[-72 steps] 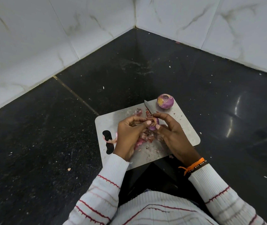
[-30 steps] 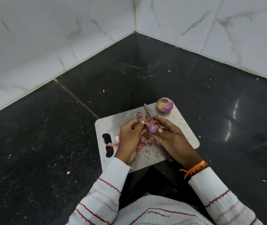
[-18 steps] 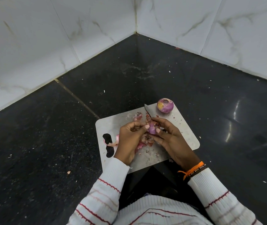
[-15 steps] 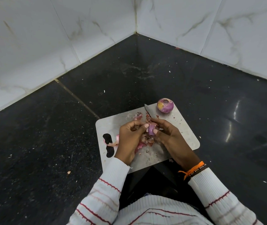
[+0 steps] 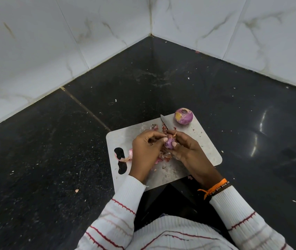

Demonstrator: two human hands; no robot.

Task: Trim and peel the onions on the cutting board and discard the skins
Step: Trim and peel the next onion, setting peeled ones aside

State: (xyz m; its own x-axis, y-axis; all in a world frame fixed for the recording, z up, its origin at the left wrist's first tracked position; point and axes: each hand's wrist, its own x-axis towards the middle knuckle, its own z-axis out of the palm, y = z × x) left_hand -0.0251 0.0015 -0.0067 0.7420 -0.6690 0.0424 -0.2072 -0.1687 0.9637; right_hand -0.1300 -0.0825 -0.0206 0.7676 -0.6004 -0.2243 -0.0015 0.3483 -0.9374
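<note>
A small purple onion (image 5: 169, 143) sits between both hands above the steel cutting board (image 5: 203, 147). My left hand (image 5: 146, 150) pinches it from the left with thumb and fingertips. My right hand (image 5: 187, 150) holds it from the right, fingers curled round it, and a knife blade (image 5: 165, 121) sticks out beyond that hand; the handle is hidden. A larger peeled onion (image 5: 183, 116) rests at the board's far right corner. Loose pink skins (image 5: 162, 156) lie under the hands, and one strip (image 5: 128, 156) lies by the board's handle hole.
The board lies on a black stone counter (image 5: 71, 150) in a corner of white marble-look tiled walls (image 5: 35, 42). Small skin scraps (image 5: 76, 190) dot the counter. My striped white sleeves fill the bottom of the view.
Both hands have kept working the small onion, turning it slightly between the fingers. The peeled onion and the board have not moved.
</note>
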